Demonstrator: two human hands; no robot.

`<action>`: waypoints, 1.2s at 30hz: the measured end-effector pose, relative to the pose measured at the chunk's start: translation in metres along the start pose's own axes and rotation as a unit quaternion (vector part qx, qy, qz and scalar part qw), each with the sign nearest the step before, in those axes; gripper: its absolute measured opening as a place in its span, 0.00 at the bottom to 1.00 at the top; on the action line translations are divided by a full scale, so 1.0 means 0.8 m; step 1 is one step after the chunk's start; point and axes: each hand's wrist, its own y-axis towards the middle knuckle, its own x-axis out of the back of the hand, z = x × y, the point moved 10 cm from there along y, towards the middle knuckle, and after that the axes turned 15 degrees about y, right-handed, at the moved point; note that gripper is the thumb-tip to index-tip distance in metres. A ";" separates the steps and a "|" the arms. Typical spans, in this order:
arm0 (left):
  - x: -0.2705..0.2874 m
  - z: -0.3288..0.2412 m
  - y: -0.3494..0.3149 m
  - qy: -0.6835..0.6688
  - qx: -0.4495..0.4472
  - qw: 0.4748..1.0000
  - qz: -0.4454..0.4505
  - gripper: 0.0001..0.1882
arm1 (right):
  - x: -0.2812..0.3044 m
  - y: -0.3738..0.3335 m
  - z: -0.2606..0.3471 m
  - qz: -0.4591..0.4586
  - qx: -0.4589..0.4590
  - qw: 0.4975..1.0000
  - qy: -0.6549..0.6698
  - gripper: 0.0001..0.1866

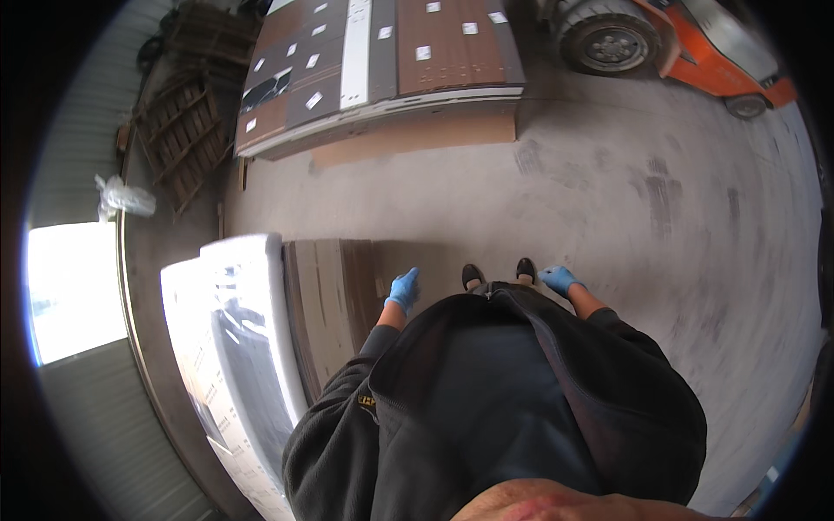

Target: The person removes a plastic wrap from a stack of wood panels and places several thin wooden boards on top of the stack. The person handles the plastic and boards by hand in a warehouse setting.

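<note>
Both of my hands wear blue gloves and hang apart on either side of my body. My left hand (403,288) is near the flat brown cartons (326,300) standing on edge, with a small gap seeming to lie between them. Its fingers are loosely curled, and nothing shows in them. Over the bare concrete floor (599,191), my right hand (560,280) is held with its fingers curled in, and no object is visible in it. Between the hands, lower down, are my dark shoes (472,276).
Ahead lies a wide stack of brown, grey and white panels (452,52) with small labels. An orange forklift (695,52) stands at the far right. Plastic-wrapped packages (248,321) lean at left, with wooden pallets (182,130) beyond. A bright opening (76,291) breaks the left wall.
</note>
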 end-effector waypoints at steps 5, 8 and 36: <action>-0.063 -0.019 -0.028 0.041 -0.007 0.999 -0.008 0.15 | 0.057 -0.013 -0.047 -0.018 -0.001 1.000 0.021 0.20; -0.102 -0.023 -0.042 0.055 0.045 0.997 -0.004 0.15 | 0.093 -0.024 -0.087 -0.058 -0.001 0.995 0.077 0.20; -0.942 -0.196 -0.205 0.479 -0.040 0.871 0.107 0.28 | 0.506 -0.131 -0.748 -0.299 -0.123 0.783 0.531 0.18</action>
